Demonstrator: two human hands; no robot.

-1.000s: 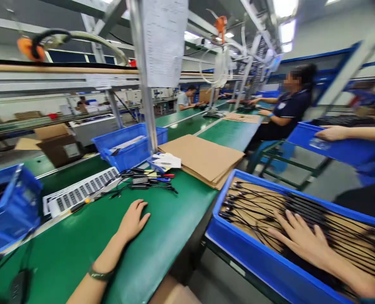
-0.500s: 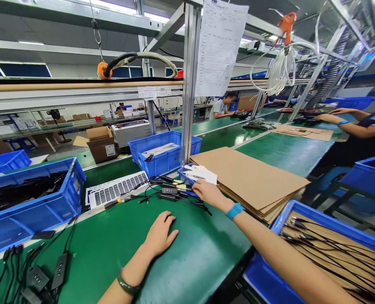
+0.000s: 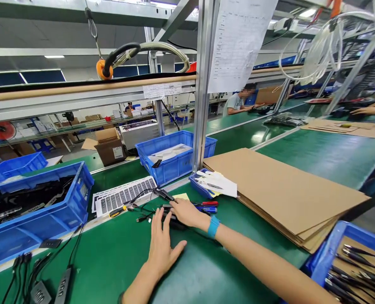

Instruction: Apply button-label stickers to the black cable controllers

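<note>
Several black USB hubs (image 3: 176,223) with cables lie bunched on the green work surface (image 3: 117,257), largely covered by my hands. My right hand (image 3: 189,213), with a blue band at the wrist, is bent over them from the right, its fingers curled down on the bunch; the fingertips are partly hidden. On the near left side, my left hand (image 3: 162,242) is stretched out with the thumb apart, its fingertips at the edge of the hubs and nothing held. Loose cable ends (image 3: 142,219) and a yellow-handled screwdriver (image 3: 117,211) lie just to the left.
Pens (image 3: 209,207) lie beyond my right hand, near a small blue tray (image 3: 200,188). Cardboard sheets (image 3: 279,185) are stacked to the right, beside a blue bin (image 3: 328,253) of cables. A blue crate (image 3: 47,228) and more hubs (image 3: 63,285) are at left. A metal post (image 3: 203,93) rises ahead.
My right hand has come left and down onto the hubs, which have shifted nearer to me. My left hand has moved forward to their edge. The view has turned slightly left.
</note>
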